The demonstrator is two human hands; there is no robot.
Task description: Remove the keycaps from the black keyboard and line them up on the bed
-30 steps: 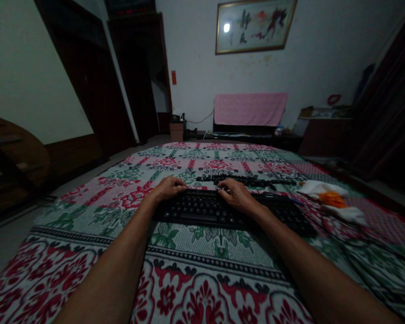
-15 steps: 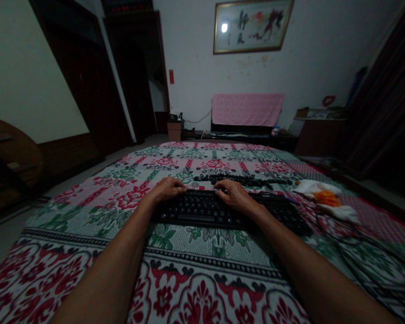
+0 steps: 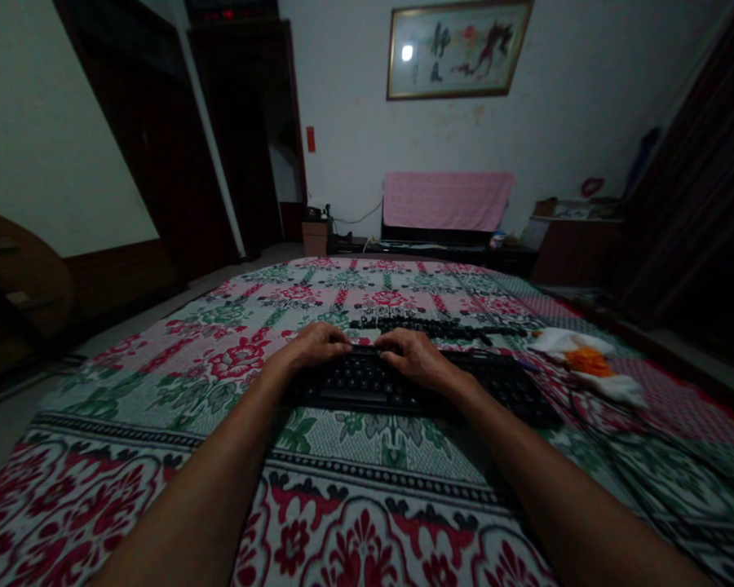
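A black computer keyboard (image 3: 367, 398) lies flat on the patterned bedspread, its lower key rows in plain sight. My left hand (image 3: 319, 344) is at its back edge towards the left, fingers curled and thumb pressed against the edge. Close to it on the right, my right hand (image 3: 413, 356) is over the upper middle rows. Its thumb and forefinger come close together; anything small between them is too dark to make out. Behind both hands lies a row of loose black keycaps (image 3: 446, 328). My right wrist and forearm hide part of the keyboard.
A white cloth with an orange patch (image 3: 589, 361) lies to the right of the keyboard. Black cable (image 3: 612, 444) loops over the bedspread (image 3: 367, 522) there. Beyond the bed, a pink towel (image 3: 448, 200) covers something on a low stand.
My left hand has shifted slightly right along the keyboard's back edge. My right hand has moved a little left, narrowing the gap between them.
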